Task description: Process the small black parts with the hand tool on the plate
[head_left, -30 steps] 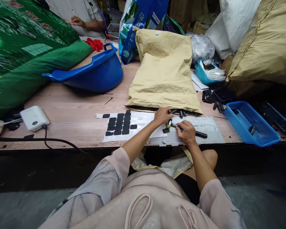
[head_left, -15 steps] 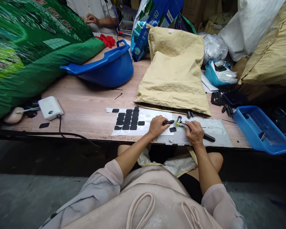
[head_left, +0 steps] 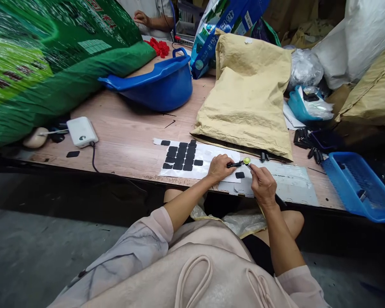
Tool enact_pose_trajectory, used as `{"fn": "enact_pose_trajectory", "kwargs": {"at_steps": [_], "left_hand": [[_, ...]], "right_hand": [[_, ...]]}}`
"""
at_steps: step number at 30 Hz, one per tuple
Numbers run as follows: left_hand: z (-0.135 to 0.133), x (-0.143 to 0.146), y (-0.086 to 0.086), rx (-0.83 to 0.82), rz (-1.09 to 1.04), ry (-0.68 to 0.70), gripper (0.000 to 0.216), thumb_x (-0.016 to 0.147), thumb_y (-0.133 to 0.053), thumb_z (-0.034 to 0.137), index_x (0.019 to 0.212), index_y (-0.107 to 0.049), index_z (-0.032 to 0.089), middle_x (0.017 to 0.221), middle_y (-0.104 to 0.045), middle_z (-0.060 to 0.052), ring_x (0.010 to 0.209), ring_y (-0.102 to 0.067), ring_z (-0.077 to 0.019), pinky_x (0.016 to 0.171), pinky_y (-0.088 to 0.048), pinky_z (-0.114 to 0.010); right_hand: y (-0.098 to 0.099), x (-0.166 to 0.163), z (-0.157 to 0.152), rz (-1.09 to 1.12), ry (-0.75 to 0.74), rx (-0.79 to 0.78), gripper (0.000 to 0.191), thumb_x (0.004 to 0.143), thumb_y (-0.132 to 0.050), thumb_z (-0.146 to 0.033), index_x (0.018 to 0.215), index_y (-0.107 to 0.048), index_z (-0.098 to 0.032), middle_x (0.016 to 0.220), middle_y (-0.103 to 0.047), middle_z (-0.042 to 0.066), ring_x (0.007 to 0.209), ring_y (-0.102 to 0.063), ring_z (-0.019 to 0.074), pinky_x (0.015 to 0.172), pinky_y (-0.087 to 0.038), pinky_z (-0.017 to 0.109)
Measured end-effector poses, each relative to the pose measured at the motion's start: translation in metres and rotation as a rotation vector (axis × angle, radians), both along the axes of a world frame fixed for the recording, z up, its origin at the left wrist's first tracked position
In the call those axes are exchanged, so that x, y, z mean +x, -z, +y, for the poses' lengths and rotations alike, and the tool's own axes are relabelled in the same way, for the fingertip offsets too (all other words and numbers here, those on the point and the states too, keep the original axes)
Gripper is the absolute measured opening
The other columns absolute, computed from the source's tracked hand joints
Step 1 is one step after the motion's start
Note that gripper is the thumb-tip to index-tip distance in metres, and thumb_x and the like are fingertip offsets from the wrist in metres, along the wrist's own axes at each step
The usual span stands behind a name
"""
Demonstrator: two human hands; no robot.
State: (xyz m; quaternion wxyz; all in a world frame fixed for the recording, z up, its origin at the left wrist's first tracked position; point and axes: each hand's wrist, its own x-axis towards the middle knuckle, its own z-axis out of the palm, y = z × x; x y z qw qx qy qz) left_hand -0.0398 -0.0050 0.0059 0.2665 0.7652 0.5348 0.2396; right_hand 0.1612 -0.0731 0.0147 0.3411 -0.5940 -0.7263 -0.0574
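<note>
My left hand point(head_left: 219, 168) is closed on a small black cylindrical part point(head_left: 233, 164) lying on the white sheet. My right hand point(head_left: 263, 185) grips the handle of a small hammer point(head_left: 246, 161), whose yellowish head meets the tip of the black part. A single black pad point(head_left: 239, 175) lies just below the hammer head. To the left, several black pads point(head_left: 181, 156) sit in rows on a white backing sheet point(head_left: 202, 169). A few more black parts point(head_left: 265, 156) lie at the mouth of the tan sack.
A tan paper sack point(head_left: 248, 96) lies behind my hands. A blue basin point(head_left: 160, 83), green bags point(head_left: 45, 60) and a white adapter point(head_left: 81, 131) are to the left. A blue tray point(head_left: 361, 186) stands at the right edge. Another person's hand point(head_left: 141, 18) works at the far end.
The view has shifted left, so everything sits further right. The hammer has tipped up so its head faces the camera, against the black part held in my left hand.
</note>
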Motion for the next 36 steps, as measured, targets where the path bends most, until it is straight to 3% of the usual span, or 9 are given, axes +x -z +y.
{"fn": "enact_pose_trajectory", "kwargs": {"at_steps": [12,18,24,29,36], "left_hand": [[0.001,0.001,0.005,0.017,-0.01,-0.019,0.014,0.086,-0.079,0.033,0.096,-0.079,0.023,0.096,-0.07,-0.005,0.099,-0.062,-0.0231,0.089,-0.047,-0.037],[0.001,0.002,0.007,0.014,-0.036,-0.023,0.013,0.088,-0.078,0.033,0.096,-0.08,0.023,0.092,-0.072,-0.005,0.099,-0.063,-0.0236,0.09,-0.047,-0.037],[0.001,0.0,0.009,0.021,-0.069,-0.018,0.033,0.104,-0.054,0.035,0.084,-0.075,0.02,0.086,-0.069,-0.005,0.091,-0.061,-0.0207,0.084,-0.045,-0.035],[0.0,-0.003,0.009,0.032,-0.075,-0.019,0.036,0.106,-0.049,0.034,0.08,-0.07,0.019,0.086,-0.068,-0.005,0.091,-0.061,-0.0201,0.082,-0.043,-0.034],[-0.001,-0.007,0.006,0.041,-0.146,-0.006,0.027,0.1,-0.057,0.037,0.087,-0.073,0.021,0.086,-0.069,-0.004,0.089,-0.062,-0.02,0.084,-0.046,-0.035]], "right_hand": [[0.0,-0.019,-0.003,-0.039,-0.046,-0.018,0.031,0.104,-0.05,-0.026,0.121,-0.076,-0.025,0.088,-0.072,0.004,0.085,-0.064,0.0183,0.08,-0.048,0.028],[0.002,0.008,0.01,-0.113,0.034,0.059,0.028,0.104,-0.053,-0.028,0.117,-0.077,-0.025,0.087,-0.071,0.004,0.085,-0.062,0.0187,0.08,-0.047,0.029],[0.015,0.044,0.028,-0.227,0.034,0.02,0.023,0.101,-0.057,-0.028,0.11,-0.079,-0.026,0.087,-0.07,0.005,0.083,-0.056,0.0201,0.078,-0.043,0.033],[0.031,0.044,0.032,-0.183,0.03,0.0,0.024,0.101,-0.056,-0.029,0.109,-0.078,-0.025,0.089,-0.069,0.006,0.085,-0.056,0.0206,0.08,-0.043,0.033],[0.033,0.038,0.032,-0.13,0.076,-0.087,0.022,0.096,-0.059,-0.027,0.108,-0.077,-0.025,0.093,-0.067,0.006,0.09,-0.056,0.0218,0.083,-0.043,0.034]]}}
